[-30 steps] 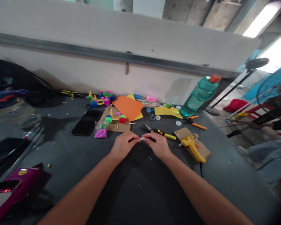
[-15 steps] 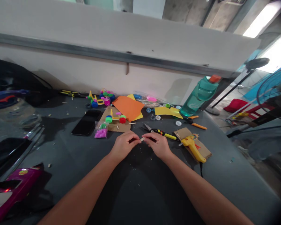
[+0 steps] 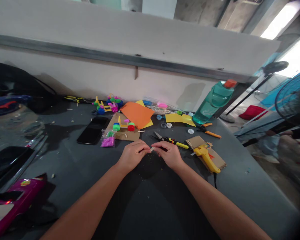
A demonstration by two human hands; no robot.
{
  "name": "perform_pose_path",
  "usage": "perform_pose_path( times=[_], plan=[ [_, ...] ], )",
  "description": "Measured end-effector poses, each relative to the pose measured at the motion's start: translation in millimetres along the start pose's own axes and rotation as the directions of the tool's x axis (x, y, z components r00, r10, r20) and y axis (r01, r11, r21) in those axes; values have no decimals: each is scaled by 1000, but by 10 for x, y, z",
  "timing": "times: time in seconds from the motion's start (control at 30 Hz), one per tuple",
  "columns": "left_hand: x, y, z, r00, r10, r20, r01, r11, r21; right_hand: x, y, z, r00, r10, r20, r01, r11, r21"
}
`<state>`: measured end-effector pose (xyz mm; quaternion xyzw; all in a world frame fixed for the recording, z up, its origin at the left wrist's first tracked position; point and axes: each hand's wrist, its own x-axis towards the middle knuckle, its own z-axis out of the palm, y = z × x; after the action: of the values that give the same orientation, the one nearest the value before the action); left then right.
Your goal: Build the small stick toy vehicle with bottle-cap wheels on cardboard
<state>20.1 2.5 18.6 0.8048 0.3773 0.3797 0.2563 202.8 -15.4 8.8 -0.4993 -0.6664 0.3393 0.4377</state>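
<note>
A short, pale stick piece (image 3: 152, 149) is pinched between the fingertips of both hands, just above the dark table. My left hand (image 3: 133, 154) is closed on its left end, and my right hand (image 3: 168, 154) grips the right end from the other side. Just beyond the right hand lie scissors (image 3: 168, 140) with black and yellow handles. Past the left hand, a cardboard piece (image 3: 132, 136) carries a small toy car (image 3: 123, 126) with green and red wheels. Beside it is a clear bag (image 3: 108, 139) of pink and green bits.
A yellow glue gun (image 3: 207, 158) rests on cardboard at the right, near orange-handled pliers (image 3: 211, 134). Behind stand a teal bottle (image 3: 212, 103), orange paper (image 3: 137, 114) and several bottle caps. A black phone (image 3: 92, 130) lies left; a magenta device (image 3: 20, 200) sits at the near left.
Both hands stay almost in place, the stick piece still between the fingertips. At the far right, part of another person has come into view beyond the table.
</note>
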Motion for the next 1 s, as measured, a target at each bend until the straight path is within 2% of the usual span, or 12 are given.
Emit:
perform_pose_path(
  times=[0.2,0.4,0.5,0.7,0.87,1.0],
  plan=[
    [1,13,-5,999,44,-10,-44,999,-5,4,-44,-2,1000,23,-4,-23,998,55],
    [4,5,-5,999,49,-9,-49,999,-6,15,-80,5,985,173,20,-174,962,212],
    [1,-12,5,998,61,-8,-61,998,2,30,-74,7,977,209,51,-215,939,269],
    [-4,-55,40,991,134,9,-135,990,31,44,-49,38,972,222,70,-233,922,310],
    [-4,-75,58,978,206,-35,-204,977,53,53,-31,57,975,216,57,-223,918,329],
    [-4,-63,48,976,216,-30,-214,975,60,56,-43,60,975,218,50,-222,920,324]
  ],
)
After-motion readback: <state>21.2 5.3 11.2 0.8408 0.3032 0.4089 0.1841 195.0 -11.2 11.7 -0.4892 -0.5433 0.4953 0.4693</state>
